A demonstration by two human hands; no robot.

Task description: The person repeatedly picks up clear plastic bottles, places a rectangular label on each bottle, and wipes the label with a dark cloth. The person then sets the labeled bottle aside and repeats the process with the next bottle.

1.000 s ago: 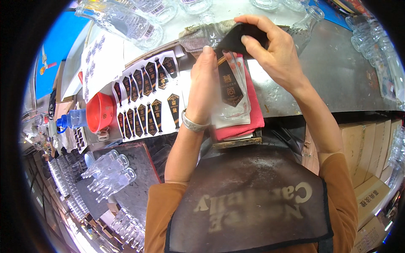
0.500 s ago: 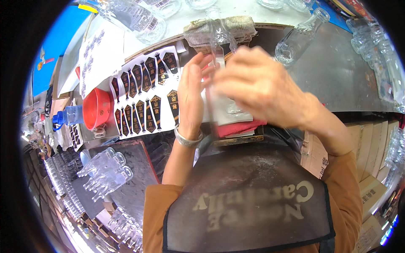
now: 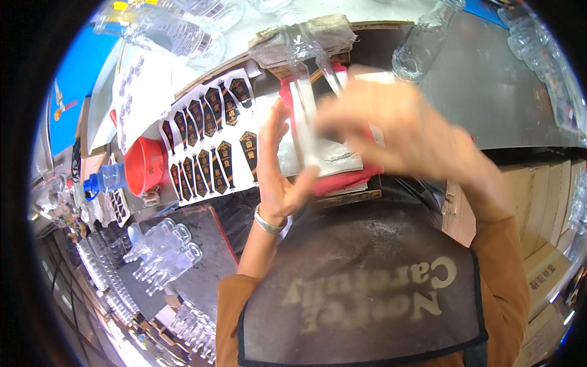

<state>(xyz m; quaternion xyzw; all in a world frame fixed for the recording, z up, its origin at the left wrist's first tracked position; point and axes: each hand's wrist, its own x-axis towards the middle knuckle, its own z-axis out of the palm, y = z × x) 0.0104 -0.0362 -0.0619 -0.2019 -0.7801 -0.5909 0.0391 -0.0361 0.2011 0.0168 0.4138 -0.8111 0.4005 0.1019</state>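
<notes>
The bottle [image 3: 304, 85] is smooth glass over coarse woven cloth [image 3: 268, 50], and by the near edge of the dull metal table [image 3: 477, 101] are matt red cloth [image 3: 342, 183], rough wood [image 3: 359, 197], glossy labels [image 3: 225, 165] on paper [image 3: 235, 135] and a plastic bowl [image 3: 144, 166].

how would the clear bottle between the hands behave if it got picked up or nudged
The clear bottle looks like rigid glass, so it would probably keep its shape but might chip if knocked. Its smooth, shiny surface may be slippery to grip. Lying on its side with its neck over the greyish cloth, it could slide or roll if nudged.
</notes>
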